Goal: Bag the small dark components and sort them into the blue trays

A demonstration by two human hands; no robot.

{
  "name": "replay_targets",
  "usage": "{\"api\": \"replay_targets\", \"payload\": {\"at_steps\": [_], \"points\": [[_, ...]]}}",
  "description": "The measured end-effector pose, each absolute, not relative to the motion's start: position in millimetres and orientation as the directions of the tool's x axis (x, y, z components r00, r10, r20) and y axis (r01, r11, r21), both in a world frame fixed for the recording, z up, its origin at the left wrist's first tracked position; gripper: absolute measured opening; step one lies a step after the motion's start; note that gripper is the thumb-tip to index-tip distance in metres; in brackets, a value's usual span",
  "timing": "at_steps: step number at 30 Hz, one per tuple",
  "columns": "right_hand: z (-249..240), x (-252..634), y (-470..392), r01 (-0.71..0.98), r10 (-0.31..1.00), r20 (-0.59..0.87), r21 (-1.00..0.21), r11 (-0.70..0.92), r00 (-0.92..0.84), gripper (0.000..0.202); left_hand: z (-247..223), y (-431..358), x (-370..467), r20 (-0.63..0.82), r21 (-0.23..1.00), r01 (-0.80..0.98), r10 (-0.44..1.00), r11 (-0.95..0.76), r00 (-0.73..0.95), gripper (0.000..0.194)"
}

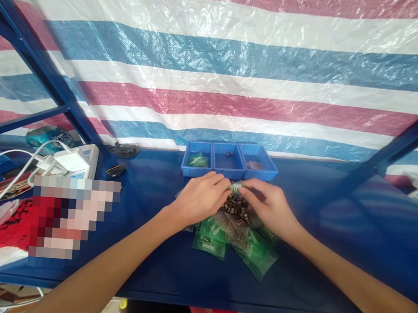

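Between my two hands is a small green plastic packet with something whitish in it. My left hand pinches its left side and my right hand its right side. Just below them lies a pile of small dark and metallic parts. Nearer me, green plastic bags holding white pieces overlap brownish clear bags. Behind my hands stand three blue bins: the left bin has green packets, the middle bin a small dark piece, the right bin a clear packet.
On the blue table, a power strip with white plugs and cables stands at the left, near a black mouse-like object and a red bag. A striped sheet hangs behind, between blue frame posts.
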State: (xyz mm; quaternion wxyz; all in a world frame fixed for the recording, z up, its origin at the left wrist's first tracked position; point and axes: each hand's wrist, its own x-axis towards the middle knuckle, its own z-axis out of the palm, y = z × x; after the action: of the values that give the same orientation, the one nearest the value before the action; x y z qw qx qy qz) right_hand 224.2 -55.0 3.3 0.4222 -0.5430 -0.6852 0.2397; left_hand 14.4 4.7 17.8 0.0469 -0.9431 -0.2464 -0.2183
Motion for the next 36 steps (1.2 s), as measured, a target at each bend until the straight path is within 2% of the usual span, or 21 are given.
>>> {"api": "replay_targets", "payload": {"at_steps": [2, 4, 11, 15, 20, 28, 33, 36], "points": [[3, 225, -56, 0.494, 0.960, 0.281, -0.837, 0.235, 0.020, 0.033, 18, 5, 14, 0.460, 0.088, 0.501, 0.482, -0.861, 0.746, 0.021], [5, 224, -57, 0.443, 0.966, 0.244, -0.877, 0.185, 0.079, 0.036, 19, 4, 14, 0.477, 0.121, 0.505, 0.496, -0.855, 0.725, 0.030], [15, 214, -61, 0.350, 0.978, 0.204, -0.920, 0.175, 0.046, 0.040, 21, -3, 17, 0.430, -0.030, 0.539, 0.476, -0.842, 0.767, 0.027], [15, 212, -63, 0.355, 0.972, 0.232, -0.913, 0.203, 0.041, 0.038, 14, -3, 18, 0.458, -0.027, 0.509, 0.442, -0.860, 0.772, 0.023], [19, 217, -63, 0.357, 0.962, 0.268, -0.905, 0.233, 0.053, 0.051, 8, -2, 18, 0.518, 0.020, 0.476, 0.416, -0.879, 0.748, 0.026], [18, 217, -65, 0.381, 0.958, 0.284, -0.891, 0.248, 0.041, 0.036, 5, 5, 16, 0.603, 0.178, 0.560, 0.540, -0.809, 0.588, 0.047], [10, 216, -67, 0.389, 0.954, 0.291, -0.888, 0.244, 0.066, 0.033, 6, 7, 16, 0.589, 0.183, 0.560, 0.547, -0.808, 0.595, 0.044], [9, 215, -69, 0.357, 0.945, 0.320, -0.892, 0.276, 0.069, 0.032, 5, 9, 14, 0.581, 0.171, 0.517, 0.509, -0.839, 0.635, 0.059]]}}
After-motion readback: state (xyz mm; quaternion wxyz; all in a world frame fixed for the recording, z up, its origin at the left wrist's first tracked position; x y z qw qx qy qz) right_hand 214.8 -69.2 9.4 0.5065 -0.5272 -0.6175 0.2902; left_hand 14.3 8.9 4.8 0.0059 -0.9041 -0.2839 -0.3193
